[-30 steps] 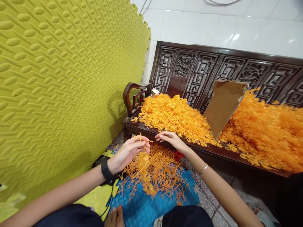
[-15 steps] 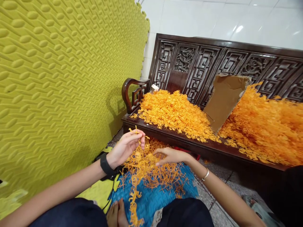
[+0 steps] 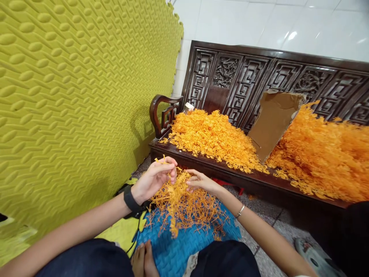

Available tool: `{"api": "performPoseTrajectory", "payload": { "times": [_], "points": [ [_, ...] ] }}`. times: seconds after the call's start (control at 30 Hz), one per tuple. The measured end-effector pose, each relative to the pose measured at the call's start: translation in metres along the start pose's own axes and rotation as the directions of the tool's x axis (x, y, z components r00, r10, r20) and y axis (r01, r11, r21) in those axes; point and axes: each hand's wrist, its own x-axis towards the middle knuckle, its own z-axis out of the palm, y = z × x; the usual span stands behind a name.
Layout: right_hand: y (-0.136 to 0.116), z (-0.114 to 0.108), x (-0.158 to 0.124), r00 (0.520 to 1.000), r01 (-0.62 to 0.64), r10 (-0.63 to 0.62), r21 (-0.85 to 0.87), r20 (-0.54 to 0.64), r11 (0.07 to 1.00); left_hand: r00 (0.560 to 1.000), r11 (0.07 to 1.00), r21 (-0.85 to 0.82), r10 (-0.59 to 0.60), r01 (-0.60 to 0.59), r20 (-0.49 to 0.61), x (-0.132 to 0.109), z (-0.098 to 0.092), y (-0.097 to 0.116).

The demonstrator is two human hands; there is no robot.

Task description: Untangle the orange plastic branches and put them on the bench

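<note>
My left hand, with a black band on its wrist, pinches a thin, branched orange plastic piece whose tips stick out above the fingers. A strand of linked orange plastic pieces dangles below it, blurred at its lower end. To the right, my right hand, with a bangle on the wrist, has its fingers apart at the side of the strand; whether they touch it I cannot tell. Beneath both hands lies a loose heap of spindly orange plastic pieces on a blue foam mat.
A dark carved wooden bench stands ahead, bearing a pile of small orange pieces and a larger orange pile. A cardboard sheet stands between them. A yellow foam mat wall rises at left. Bare feet rest on the blue mat.
My right hand has moved up and slightly left, closer to my left hand. The hanging strand has swung right and its lower end sits higher. My left hand keeps its pinch.
</note>
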Motion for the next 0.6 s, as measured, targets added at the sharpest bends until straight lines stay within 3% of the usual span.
{"api": "performPoseTrajectory", "payload": {
  "times": [0.3, 0.4, 0.43, 0.5, 0.6],
  "points": [
    [-0.035, 0.002, -0.01, 0.95, 0.251, -0.262, -0.087, -0.17, 0.964, 0.993, 0.998, -0.045, -0.034, 0.039, 0.111, -0.002, -0.004, 0.006],
    [-0.05, 0.002, -0.02, 0.887, 0.351, -0.388, -0.181, -0.248, 0.919, 0.993, 0.982, 0.189, -0.043, 0.022, 0.109, -0.003, -0.002, 0.006],
    [-0.054, 0.002, -0.025, 0.862, 0.381, -0.428, -0.21, -0.273, 0.901, 0.997, 0.94, 0.341, -0.008, -0.019, 0.078, -0.004, 0.0, 0.005],
    [-0.063, 0.003, -0.035, 0.806, 0.43, -0.496, -0.254, -0.323, 0.866, 0.989, 0.748, 0.65, 0.144, -0.135, 0.039, -0.008, 0.004, 0.003],
    [-0.072, 0.005, -0.049, 0.707, 0.492, -0.588, -0.324, -0.394, 0.808, 0.905, 0.401, 0.862, 0.403, -0.311, 0.138, -0.015, 0.008, 0.002]
  ]
}}
